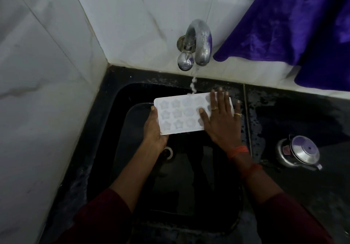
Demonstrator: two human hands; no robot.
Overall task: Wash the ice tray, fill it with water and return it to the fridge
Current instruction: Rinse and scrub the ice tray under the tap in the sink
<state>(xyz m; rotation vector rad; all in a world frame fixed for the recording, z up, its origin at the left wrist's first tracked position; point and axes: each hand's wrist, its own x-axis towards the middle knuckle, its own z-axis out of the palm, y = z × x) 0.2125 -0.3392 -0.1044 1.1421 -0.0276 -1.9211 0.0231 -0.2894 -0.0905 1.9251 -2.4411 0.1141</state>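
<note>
White ice tray [181, 115] over black sink [106, 130], tap [198, 43] stream hitting far edge. Left hand [154, 130] fingers clamped on left end; right hand [220, 118] flat, fingers spread, rubbing moulds. Best: keep tray level, slide each mould under stream.

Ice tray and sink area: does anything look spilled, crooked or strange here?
Nothing looks damaged. The ice tray is held slightly tilted under the running tap, left hand gripping its end, right hand flat on top. Water is splashed over the dark counter, beside the metal pot.
</note>
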